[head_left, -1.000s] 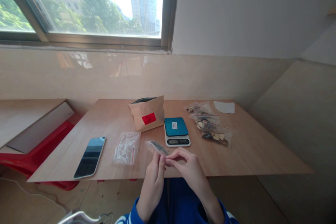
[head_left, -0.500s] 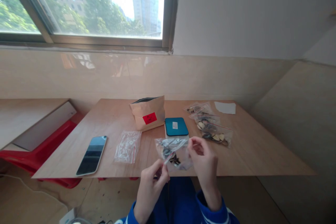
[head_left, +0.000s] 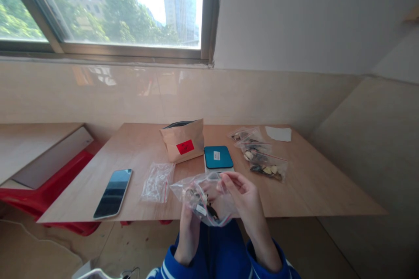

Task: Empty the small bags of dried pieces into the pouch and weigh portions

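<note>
Both of my hands hold a small clear zip bag [head_left: 199, 196] with dark and pale pieces inside, just above the near edge of the wooden table [head_left: 310, 192]. My left hand [head_left: 189, 218] grips the bag from below and behind. My right hand [head_left: 244, 200] pinches its right side near the top. Right behind the bag sits a small scale with a teal platform [head_left: 218, 158]. A stack of empty clear zip bags [head_left: 157, 177] lies to the left of my hands.
A brown paper pouch with a red label [head_left: 183, 140] stands behind the scale. Several filled zip bags [head_left: 262, 159] and a white paper slip [head_left: 278, 133] lie at the right. A black phone [head_left: 113, 193] lies at the left. Red stools [head_left: 49, 189] stand beside the table.
The bag went from folded flat between my fingertips to spread out, then came down and toward me. My hands drew closer together around it.
</note>
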The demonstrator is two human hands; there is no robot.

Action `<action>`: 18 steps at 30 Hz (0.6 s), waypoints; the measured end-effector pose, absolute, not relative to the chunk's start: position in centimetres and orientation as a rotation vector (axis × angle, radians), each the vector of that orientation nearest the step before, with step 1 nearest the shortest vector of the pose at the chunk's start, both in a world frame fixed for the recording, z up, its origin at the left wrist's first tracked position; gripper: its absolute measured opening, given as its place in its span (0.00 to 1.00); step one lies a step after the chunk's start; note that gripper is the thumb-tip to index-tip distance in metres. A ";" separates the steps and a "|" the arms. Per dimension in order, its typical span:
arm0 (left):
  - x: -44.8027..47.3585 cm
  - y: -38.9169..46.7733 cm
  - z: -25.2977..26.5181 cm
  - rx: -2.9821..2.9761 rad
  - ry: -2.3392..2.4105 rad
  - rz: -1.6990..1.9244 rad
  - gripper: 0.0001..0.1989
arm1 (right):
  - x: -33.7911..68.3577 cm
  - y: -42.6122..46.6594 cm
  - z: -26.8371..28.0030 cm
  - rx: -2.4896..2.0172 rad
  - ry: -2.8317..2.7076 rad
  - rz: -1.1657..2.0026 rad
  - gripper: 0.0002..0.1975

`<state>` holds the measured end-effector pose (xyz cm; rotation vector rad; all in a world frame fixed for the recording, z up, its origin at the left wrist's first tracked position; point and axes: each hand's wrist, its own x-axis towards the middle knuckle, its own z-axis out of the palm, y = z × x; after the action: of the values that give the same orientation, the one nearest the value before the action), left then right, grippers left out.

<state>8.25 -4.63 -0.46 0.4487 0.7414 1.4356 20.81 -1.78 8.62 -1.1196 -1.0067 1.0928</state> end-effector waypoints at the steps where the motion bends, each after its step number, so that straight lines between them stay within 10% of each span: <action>1: 8.3 -4.6 0.0 0.426 0.763 1.435 0.28 | 20.9 -1.7 8.4 -1.139 -1.042 1.035 0.17; 8: 8.3 -3.6 1.1 0.306 0.904 1.503 0.26 | 21.4 -2.4 10.2 -1.008 -1.817 0.886 0.10; 18: 6.6 -3.3 -1.3 0.499 1.159 1.488 0.26 | 20.7 0.2 8.7 -0.947 -2.244 1.074 0.38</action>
<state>6.56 -3.31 -1.28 0.4994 1.1588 1.4883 20.73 0.24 8.69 -0.9467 -2.2444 1.0740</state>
